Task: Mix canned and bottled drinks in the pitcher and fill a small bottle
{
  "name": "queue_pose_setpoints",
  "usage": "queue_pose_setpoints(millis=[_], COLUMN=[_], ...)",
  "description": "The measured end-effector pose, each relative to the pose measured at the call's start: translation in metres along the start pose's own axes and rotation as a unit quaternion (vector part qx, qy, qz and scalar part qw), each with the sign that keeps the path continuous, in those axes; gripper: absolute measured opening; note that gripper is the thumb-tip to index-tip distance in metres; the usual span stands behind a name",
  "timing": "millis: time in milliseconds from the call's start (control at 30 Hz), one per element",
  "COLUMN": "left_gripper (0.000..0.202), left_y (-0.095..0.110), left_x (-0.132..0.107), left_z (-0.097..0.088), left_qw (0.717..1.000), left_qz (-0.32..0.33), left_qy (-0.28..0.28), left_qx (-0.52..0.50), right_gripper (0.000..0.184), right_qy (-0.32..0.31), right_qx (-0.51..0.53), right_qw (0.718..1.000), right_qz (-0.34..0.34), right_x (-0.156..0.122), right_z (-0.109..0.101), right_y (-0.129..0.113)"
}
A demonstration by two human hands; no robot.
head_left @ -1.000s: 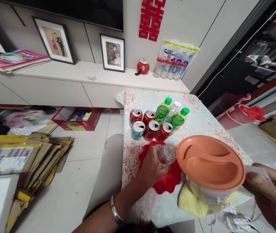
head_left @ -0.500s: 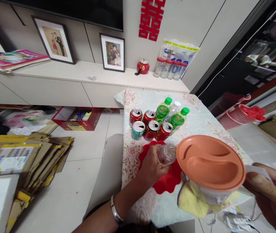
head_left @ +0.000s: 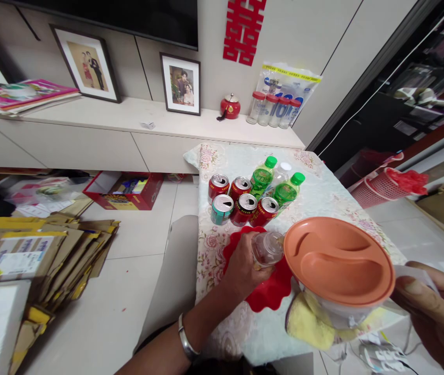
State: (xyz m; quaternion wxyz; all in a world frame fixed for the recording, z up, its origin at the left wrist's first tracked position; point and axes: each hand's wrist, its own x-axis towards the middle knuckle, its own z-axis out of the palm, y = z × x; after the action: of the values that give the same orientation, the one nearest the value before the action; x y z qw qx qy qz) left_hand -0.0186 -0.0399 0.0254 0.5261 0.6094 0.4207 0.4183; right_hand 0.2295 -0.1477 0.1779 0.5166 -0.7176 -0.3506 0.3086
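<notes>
My left hand [head_left: 245, 268] is closed around a clear plastic bottle [head_left: 267, 249], held over a red scalloped dish [head_left: 271, 294]. The bottle's open neck meets the edge of a translucent pitcher [head_left: 335, 312] with an orange lid [head_left: 337, 265] that has two recesses. At the right edge, my right hand [head_left: 436, 312] grips the pitcher by its translucent handle. Below the pitcher, a yellow cloth [head_left: 310, 323] lies on the table. The lid hides most of the pitcher's contents, and my fingers cover part of the bottle.
Several opened drink cans [head_left: 244, 208] stand on the flowered tablecloth [head_left: 319, 192], beside two green-capped bottles [head_left: 286, 192] and a white-capped clear bottle [head_left: 283, 172]. Flattened cardboard [head_left: 85, 245] and a red box [head_left: 128, 190] lie on the floor at left. Lidded glass jars [head_left: 272, 112] line the cabinet.
</notes>
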Motion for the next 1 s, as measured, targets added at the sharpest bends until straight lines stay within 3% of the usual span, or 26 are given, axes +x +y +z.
queue_pose_setpoints(millis=[1000], left_gripper=[0.062], left_y=[-0.0034], left_x=[0.0001], left_z=[0.0015], left_qw=[1.000], left_qz=[-0.002], left_qy=[-0.004], left_qx=[-0.024], right_gripper=[0.032], right_qy=[-0.013], right_qx=[-0.020], right_qw=[1.000], right_qz=[0.002], right_x=[0.0016], right_z=[-0.0039], right_y=[0.0026])
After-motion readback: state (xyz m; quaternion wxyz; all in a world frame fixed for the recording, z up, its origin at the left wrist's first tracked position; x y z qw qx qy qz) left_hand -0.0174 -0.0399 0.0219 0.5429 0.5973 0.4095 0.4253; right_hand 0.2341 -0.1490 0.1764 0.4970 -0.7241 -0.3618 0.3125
